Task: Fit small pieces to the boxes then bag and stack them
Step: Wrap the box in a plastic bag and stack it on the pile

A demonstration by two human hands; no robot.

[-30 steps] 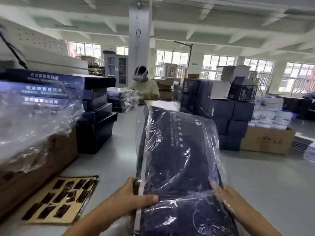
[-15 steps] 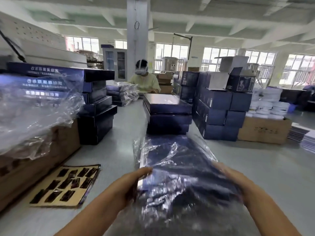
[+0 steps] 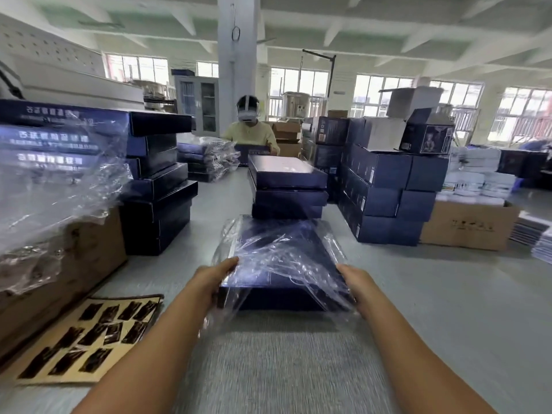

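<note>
Box (image 3: 277,277), dark blue, flat, wrapped in a loose clear plastic bag (image 3: 330,246): held level at the table (image 3: 448,294) surface, just in front of a stack (image 3: 288,186) of three like boxes; whether it rests on the table cannot be told. Left hand (image 3: 213,279) is clamped on its left edge, thumb on top. Right hand (image 3: 355,282) is clamped on its right edge, through the film. Card sheet (image 3: 86,339) of small dark pieces is laid at near left.
</note>
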